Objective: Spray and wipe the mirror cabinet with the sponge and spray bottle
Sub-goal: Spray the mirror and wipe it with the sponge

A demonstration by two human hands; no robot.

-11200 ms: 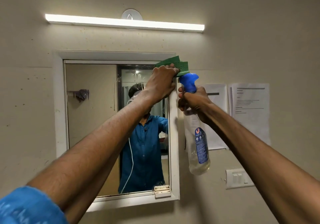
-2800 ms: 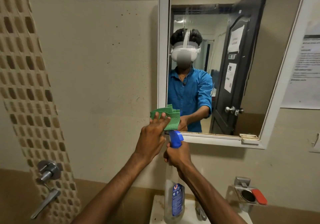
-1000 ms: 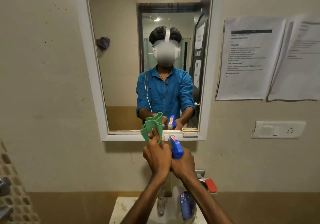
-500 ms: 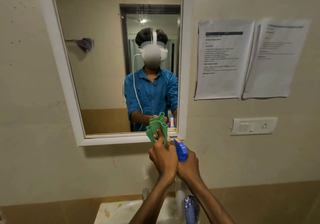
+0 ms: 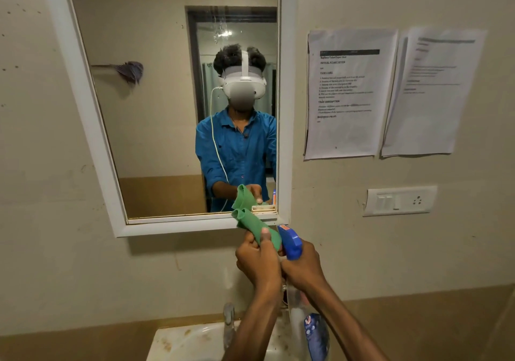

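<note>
The mirror cabinet (image 5: 119, 228) hangs on the wall with a white frame; its door is closed and reflects a person in a blue shirt. My left hand (image 5: 257, 263) is shut on a folded green sponge (image 5: 252, 225), held just below the cabinet's lower right corner. Touching it on the right, my right hand (image 5: 302, 267) grips the neck of a clear spray bottle (image 5: 309, 332) with a blue trigger head, which hangs down over the sink. The nozzle points at the wall under the frame.
A white sink (image 5: 178, 344) with a metal tap (image 5: 229, 324) sits below my hands. Two printed paper sheets (image 5: 348, 93) are stuck to the wall right of the cabinet, above a white switch and socket plate (image 5: 400, 200).
Both hands have stayed together below the cabinet's lower right corner. The camera view has shifted slightly; the sponge now leans left and reaches up to the frame's bottom edge.
</note>
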